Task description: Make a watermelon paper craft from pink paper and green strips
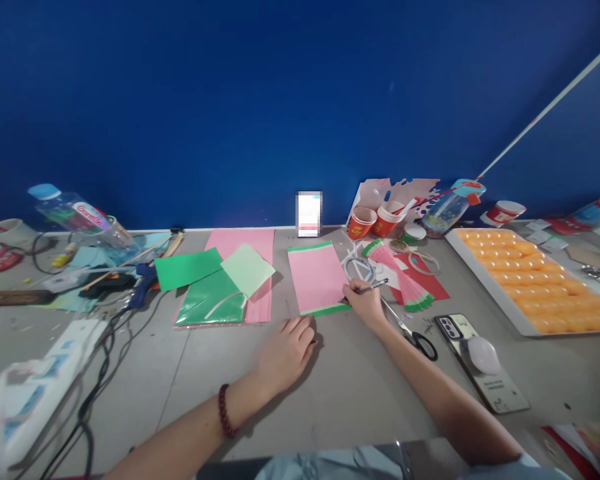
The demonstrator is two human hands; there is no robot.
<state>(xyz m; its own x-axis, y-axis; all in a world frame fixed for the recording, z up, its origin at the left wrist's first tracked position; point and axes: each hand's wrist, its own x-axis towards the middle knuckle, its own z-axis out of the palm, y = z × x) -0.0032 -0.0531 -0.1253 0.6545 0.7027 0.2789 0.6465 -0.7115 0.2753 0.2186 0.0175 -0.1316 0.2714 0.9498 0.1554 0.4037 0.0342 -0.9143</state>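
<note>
A pink paper sheet (pixel 317 277) with green strips along its far and near edges lies on the grey table (pixel 350 380). My right hand (pixel 364 303) rests at the sheet's near right corner, pinched round a pen (pixel 375 287) whose tip touches the paper. Just below the sheet's near left corner, my left hand (pixel 286 352) lies on the table with its fingers curled under; whether it holds anything is hidden. A bead bracelet sits on that wrist.
Scissors (pixel 413 333) and a phone (pixel 480 360) lie right of my right arm. A tray of orange balls (pixel 535 283) is at far right. Green and pink sheets (pixel 220 287) lie left. Red paper cups (pixel 375 223) and folded paper fans (pixel 405 280) sit behind. Cables and a power strip (pixel 30 393) crowd the left.
</note>
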